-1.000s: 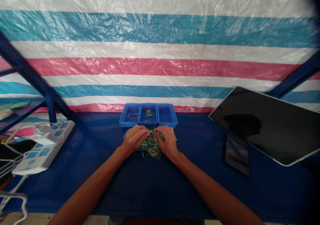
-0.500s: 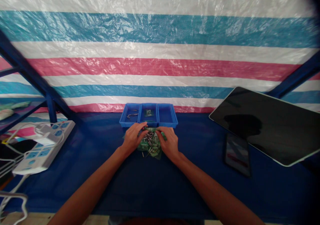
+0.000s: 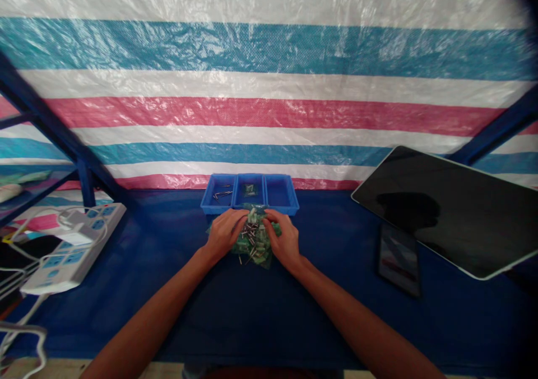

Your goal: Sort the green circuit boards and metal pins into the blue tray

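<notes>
My left hand [image 3: 225, 233] and my right hand [image 3: 284, 237] meet over a heap at the middle of the table, fingers bent in a pinch. Between their fingertips is a small clear plastic bag [image 3: 254, 213] with a greenish tint, its far edge standing up. Beneath it lie several greenish plastic bags [image 3: 263, 255] and loose metal pins [image 3: 251, 234], screw-like but too small to tell exactly. Just beyond my hands stands a blue three-compartment tray [image 3: 265, 197]. Its left compartment holds a few metal pins [image 3: 222, 194], and its middle one a small clear bag [image 3: 250, 190].
A white power strip [image 3: 79, 255] with tangled cables lies at the left. To the right are a black phone [image 3: 399, 260] and a large dark screen panel [image 3: 454, 211] with a pale edge. Behind the blue table [image 3: 328, 289] hangs a striped plastic sheet [image 3: 269, 112].
The small bag between my fingers now stands up higher and overlaps the tray's front edge. My left fingertips have lowered slightly; both hands stay over the heap.
</notes>
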A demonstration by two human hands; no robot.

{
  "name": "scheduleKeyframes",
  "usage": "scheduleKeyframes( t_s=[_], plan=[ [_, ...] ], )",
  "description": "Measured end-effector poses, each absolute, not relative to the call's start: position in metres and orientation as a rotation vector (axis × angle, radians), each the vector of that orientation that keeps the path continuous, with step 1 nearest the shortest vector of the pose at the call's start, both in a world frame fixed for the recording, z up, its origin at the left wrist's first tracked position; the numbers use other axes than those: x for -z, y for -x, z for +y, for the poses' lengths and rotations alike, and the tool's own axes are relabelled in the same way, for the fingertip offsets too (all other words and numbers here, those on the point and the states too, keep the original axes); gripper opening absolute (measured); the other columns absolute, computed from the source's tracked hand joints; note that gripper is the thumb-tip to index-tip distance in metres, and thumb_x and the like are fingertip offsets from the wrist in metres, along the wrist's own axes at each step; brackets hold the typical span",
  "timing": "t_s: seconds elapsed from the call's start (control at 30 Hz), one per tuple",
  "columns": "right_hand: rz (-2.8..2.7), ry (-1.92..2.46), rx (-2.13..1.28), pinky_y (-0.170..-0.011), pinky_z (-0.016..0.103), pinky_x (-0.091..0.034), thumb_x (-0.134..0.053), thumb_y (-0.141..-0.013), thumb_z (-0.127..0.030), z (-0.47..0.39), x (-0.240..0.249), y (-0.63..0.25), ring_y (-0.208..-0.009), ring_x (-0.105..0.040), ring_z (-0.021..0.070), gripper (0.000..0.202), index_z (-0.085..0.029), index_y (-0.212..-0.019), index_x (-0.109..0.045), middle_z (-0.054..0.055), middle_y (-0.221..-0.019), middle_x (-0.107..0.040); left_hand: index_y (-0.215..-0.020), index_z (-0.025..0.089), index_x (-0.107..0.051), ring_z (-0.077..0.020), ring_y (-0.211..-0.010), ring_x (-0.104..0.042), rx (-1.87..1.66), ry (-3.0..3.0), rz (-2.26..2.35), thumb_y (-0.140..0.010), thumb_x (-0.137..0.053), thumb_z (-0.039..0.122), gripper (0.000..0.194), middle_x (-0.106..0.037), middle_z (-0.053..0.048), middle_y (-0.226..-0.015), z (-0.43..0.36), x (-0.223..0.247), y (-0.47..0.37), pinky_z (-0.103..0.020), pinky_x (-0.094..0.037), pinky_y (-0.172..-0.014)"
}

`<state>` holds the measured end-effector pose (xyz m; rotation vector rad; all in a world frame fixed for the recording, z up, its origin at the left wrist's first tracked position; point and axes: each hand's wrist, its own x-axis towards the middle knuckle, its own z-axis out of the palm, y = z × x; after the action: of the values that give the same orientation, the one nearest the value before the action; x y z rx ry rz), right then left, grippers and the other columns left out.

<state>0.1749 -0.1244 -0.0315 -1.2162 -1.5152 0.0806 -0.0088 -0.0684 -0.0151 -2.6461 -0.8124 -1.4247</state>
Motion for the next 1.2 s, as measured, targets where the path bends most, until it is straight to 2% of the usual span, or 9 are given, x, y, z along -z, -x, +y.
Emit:
scheduleKeyframes(
  t_s=[0.13, 0.23, 0.47, 0.8, 0.97, 1.2],
  plan=[
    [-1.577, 1.169, -0.078, -0.082, 0.033, -0.050, -0.040, -0.093, -0.018, -0.1256, 0.0268, -0.1770, -0.089, -0.065, 0.0173, 0.031, -0.022, -0.116, -0.061, 0.006, -0.102, -0.070, -0.118, 0.018, -0.058, -0.0170, -0.094, -0.063, 1.416, 2.719, -0.771, -0.092, -0.041, 0.013, 0.032, -0.067, -0.009, -0.105, -0.0720, 0.0090, 0.0113, -0.034, -0.053, -0.085],
    [-1.589, 1.149, -0.070, -0.085, 0.033, -0.049, -0.039, -0.093, -0.016, -0.1255, 0.0259, -0.1775, -0.093, -0.065, 0.0171, 0.034, -0.022, -0.120, -0.060, 0.006, -0.106, -0.070, -0.121, 0.019, -0.058, -0.0168, -0.098, -0.063, 1.441, 2.696, -0.743, -0.090, -0.041, 0.009, 0.036, -0.066, -0.009, -0.109, -0.0726, 0.0084, 0.0113, -0.034, -0.052, -0.088],
    [-1.584, 1.140, -0.033, -0.082, 0.033, -0.050, -0.047, -0.092, -0.020, -0.1249, 0.0249, -0.1764, -0.091, -0.066, 0.0175, 0.028, -0.022, -0.113, -0.064, 0.006, -0.102, -0.071, -0.115, 0.020, -0.061, -0.0168, -0.095, -0.064, 1.428, 2.624, -0.730, -0.087, -0.056, 0.015, 0.029, -0.067, -0.008, -0.105, -0.0714, 0.0076, 0.0089, -0.032, -0.052, -0.089],
    [-1.573, 1.115, -0.049, -0.078, 0.033, -0.046, -0.052, -0.090, -0.023, -0.1245, 0.0208, -0.1756, -0.080, -0.064, 0.0164, 0.017, -0.020, -0.097, -0.067, 0.004, -0.087, -0.071, -0.099, 0.018, -0.066, -0.0133, -0.082, -0.062, 1.442, 2.579, -0.798, -0.087, -0.059, 0.025, 0.015, -0.063, -0.007, -0.091, -0.0679, 0.0126, 0.0105, -0.025, -0.053, -0.074],
    [-1.579, 1.112, -0.053, -0.076, 0.033, -0.045, -0.052, -0.090, -0.022, -0.1249, 0.0206, -0.1750, -0.078, -0.061, 0.0162, 0.014, -0.021, -0.092, -0.066, 0.004, -0.084, -0.068, -0.097, 0.016, -0.065, -0.0146, -0.089, -0.065, 1.425, 2.683, -0.779, -0.089, -0.055, 0.021, 0.013, -0.068, -0.008, -0.098, -0.0700, 0.0081, 0.0093, -0.025, -0.053, -0.081],
    [-1.543, 1.188, -0.079, -0.078, 0.034, -0.047, -0.052, -0.090, -0.027, -0.1249, 0.0259, -0.1749, -0.087, -0.059, 0.0185, 0.017, -0.020, -0.093, -0.067, 0.007, -0.091, -0.064, -0.098, 0.015, -0.066, -0.0106, -0.064, -0.068, 1.355, 2.599, -0.876, -0.092, -0.051, 0.027, 0.019, -0.073, -0.003, -0.078, -0.0703, 0.0161, 0.0094, -0.017, -0.052, -0.069]
  ],
)
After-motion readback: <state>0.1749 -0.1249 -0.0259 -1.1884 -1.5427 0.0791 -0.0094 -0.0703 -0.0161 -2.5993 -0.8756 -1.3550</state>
